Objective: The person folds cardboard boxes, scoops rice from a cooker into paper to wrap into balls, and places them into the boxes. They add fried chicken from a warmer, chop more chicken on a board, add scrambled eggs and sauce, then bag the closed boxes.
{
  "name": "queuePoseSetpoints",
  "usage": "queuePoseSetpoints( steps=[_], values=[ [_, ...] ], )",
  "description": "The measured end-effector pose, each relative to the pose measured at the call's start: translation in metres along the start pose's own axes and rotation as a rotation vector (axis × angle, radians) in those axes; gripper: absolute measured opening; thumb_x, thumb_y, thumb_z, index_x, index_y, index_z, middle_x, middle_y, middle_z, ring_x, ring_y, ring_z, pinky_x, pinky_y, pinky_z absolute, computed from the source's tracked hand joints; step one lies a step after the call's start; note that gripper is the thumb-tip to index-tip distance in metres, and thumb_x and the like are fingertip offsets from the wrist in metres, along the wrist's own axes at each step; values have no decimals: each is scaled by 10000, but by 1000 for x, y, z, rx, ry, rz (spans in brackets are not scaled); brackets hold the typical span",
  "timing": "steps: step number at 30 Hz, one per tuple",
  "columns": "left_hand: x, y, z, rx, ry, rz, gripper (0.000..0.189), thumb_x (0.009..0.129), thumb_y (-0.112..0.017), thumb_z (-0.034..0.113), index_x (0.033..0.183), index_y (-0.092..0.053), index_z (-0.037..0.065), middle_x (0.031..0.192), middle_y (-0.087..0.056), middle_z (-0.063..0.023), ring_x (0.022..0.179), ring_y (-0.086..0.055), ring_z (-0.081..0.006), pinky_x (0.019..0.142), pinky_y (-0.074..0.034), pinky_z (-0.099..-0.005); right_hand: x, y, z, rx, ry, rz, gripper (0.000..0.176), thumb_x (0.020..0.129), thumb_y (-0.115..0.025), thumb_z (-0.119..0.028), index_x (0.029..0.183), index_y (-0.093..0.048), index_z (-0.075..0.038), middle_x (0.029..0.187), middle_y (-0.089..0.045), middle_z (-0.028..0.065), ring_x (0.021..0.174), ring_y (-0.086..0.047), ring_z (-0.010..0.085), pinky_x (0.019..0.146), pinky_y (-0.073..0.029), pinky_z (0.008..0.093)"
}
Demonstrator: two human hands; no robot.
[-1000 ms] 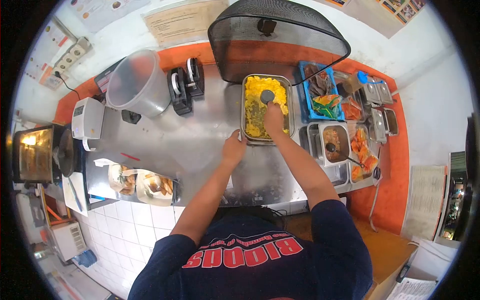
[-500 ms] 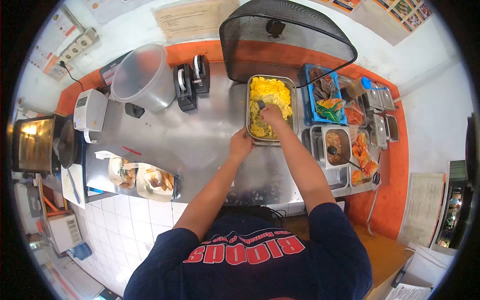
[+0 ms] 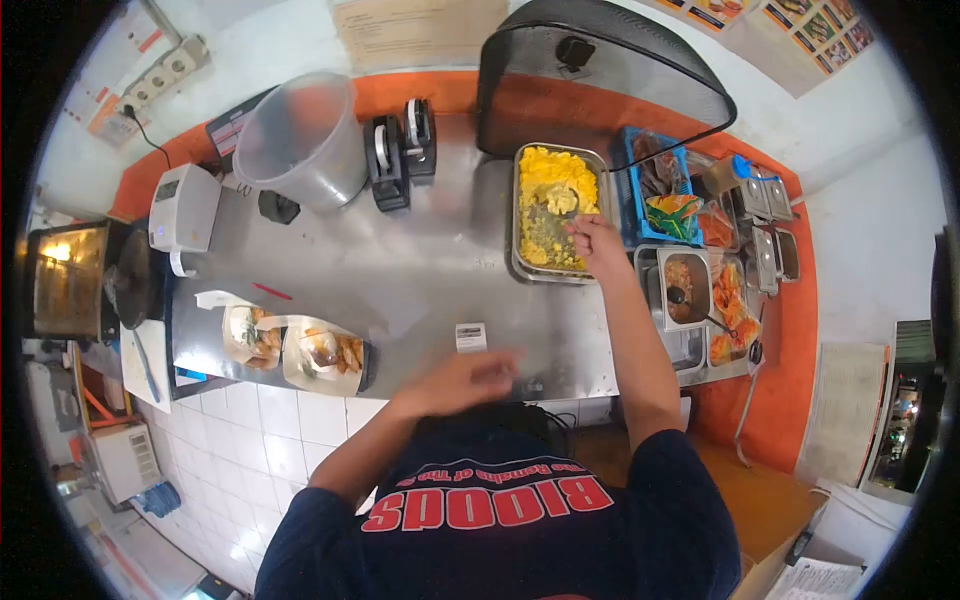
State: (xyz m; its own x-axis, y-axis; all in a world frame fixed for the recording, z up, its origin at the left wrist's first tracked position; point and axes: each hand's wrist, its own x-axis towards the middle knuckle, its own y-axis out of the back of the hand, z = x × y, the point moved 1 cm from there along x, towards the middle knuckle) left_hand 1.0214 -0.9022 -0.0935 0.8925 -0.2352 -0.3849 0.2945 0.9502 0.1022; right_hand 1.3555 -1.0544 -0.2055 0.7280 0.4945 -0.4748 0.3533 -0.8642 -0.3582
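My right hand (image 3: 595, 240) is closed round the handle of a spoon (image 3: 572, 205), whose head lies among yellow scrambled egg (image 3: 550, 165) in a rectangular metal tray (image 3: 516, 225). The egg is heaped at the tray's far end and thinner nearer me. Low over the front part of the steel counter, my left hand (image 3: 468, 383) is blurred by motion, and its fingers are too smeared to read. Just beyond it lies a small white printed label (image 3: 470, 338). Two open food boxes (image 3: 325, 355) with fried pieces and pale food stand to the left.
Behind the tray a black mesh cover (image 3: 600, 80) stands raised. A blue basket (image 3: 630, 200) of packets and metal food containers (image 3: 685, 290) are at the right. Tape dispensers (image 3: 387, 165), a clear bucket (image 3: 300, 140) and a white printer (image 3: 185, 210) stand at the back left.
My left hand has let go of the tray's near edge and moved back towards me. My right hand has shifted slightly within the egg tray. The whole view has shifted a little.
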Motion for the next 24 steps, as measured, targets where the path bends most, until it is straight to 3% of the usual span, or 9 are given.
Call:
queuePoseSetpoints(
  steps=[3,8,10,13,16,18,21,23,24],
  values=[
    [-86,-14,-39,-139,-267,-215,515,1031,-580,350,1460,-535,68,1483,-546,-126,1383,-494,-262,1162,-371,-399,-41,-33,-9,81,-79,1,104,990,-623,-80,1041,-548,-27,890,-603,110,558,-417,67,469,-311,214],
    [-215,8,-108,-374,-14,-6,475,1036,-587,325,1410,-588,32,1588,-427,-128,1449,-411,-291,1189,-336,-391,-136,-130,5,-6,-237,-176,93,995,-619,-99,1026,-564,-30,889,-604,105,554,-406,70,474,-295,207],
    [-257,16,-155,-622,134,78,458,1045,-558,258,1415,-563,-11,1524,-506,-148,1397,-500,-267,1138,-403,-395,-167,-181,35,-32,-350,-245,86,996,-618,-101,1017,-569,-33,881,-605,98,553,-403,70,476,-290,205],
    [-283,30,-202,-403,360,526,315,1005,-600,282,1071,-738,7,970,-734,-42,942,-662,-159,854,-510,-306,-203,-244,89,-34,-570,-405,79,990,-626,-96,1014,-581,-35,863,-607,89,558,-399,66,484,-287,204],
    [-288,37,-226,-497,453,899,256,951,-617,232,1042,-729,20,953,-717,-46,846,-629,-124,780,-492,-281,-229,-301,153,26,-746,-527,90,991,-630,-107,1019,-581,-37,857,-613,90,581,-436,63,506,-319,212],
    [-290,38,-235,-563,444,881,261,951,-621,229,1069,-720,18,948,-714,-48,833,-620,-117,765,-490,-273,-228,-321,196,-30,-751,-504,104,993,-632,-118,1019,-578,-34,862,-616,88,594,-469,73,521,-359,229],
    [-292,37,-243,-636,424,838,267,951,-621,243,1083,-710,29,947,-706,-44,836,-618,-125,750,-484,-277,-214,-319,257,-731,-160,-489,116,964,-644,-111,1011,-570,-36,897,-626,118,691,-605,216,620,-477,347],
    [-292,38,-250,-644,408,810,265,951,-616,260,1069,-710,42,950,-703,-37,853,-625,-138,749,-481,-288,-206,-309,279,-1268,503,-554,143,912,-660,-89,1011,-571,-34,954,-622,154,888,-635,380,773,-505,468],
    [-291,38,-253,-624,396,804,264,954,-618,234,1096,-704,30,941,-702,-44,838,-614,-118,725,-479,-265,-210,-310,277,-1272,500,-548,143,912,-660,-89,1011,-571,-34,954,-622,154,888,-635,380,773,-505,468]
  ],
)
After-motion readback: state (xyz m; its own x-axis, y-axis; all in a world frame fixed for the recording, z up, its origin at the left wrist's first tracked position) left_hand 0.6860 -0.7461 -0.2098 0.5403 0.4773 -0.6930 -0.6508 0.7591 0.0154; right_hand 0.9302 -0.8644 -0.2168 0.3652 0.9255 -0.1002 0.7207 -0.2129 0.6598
